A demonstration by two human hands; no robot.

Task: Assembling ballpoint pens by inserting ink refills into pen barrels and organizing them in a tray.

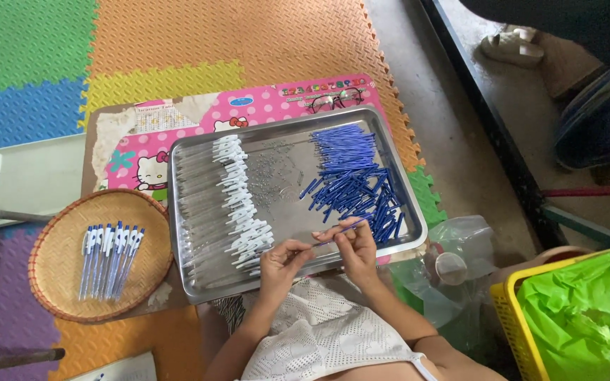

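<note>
— Fingers first?

— Right hand [356,248] pinched shut on a thin blue refill [344,229], thumb and forefinger closed near one end, the rod slanting out over the tray's near edge. Left hand [282,259] likewise closed, fingertips drawn together toward the refill's lower end; gripping something small and pale, perhaps a clear barrel — too fine to tell.

— So which step?

— Looks like assembly, midway: joining one refill to its other part, hands close together just above the near rim of the tray.

— And the stock?

— Loose blue refills [353,185] heaped on the right side of the steel tray [397,152]. Clear barrels with white clips [240,204] laid in a long row on the left side. A scatter of tiny metal bits, probably springs [277,173], between the two.

— Finished ones?

— Probably the finished pens [109,257] lying side by side in the round woven basket [61,279], left of the tray and well apart from the hands.

— Beyond that?

— Pink cartoon board [248,106] under the tray, serving as a low bench on coloured foam floor mats [199,35]. Yellow crate with green plastic [580,310] off to the right.

— Next move?

— Judging only: needs a steady, straight line-up of the thin rod with a narrow opening, then a gentle push — easy to bend if angled.
</note>
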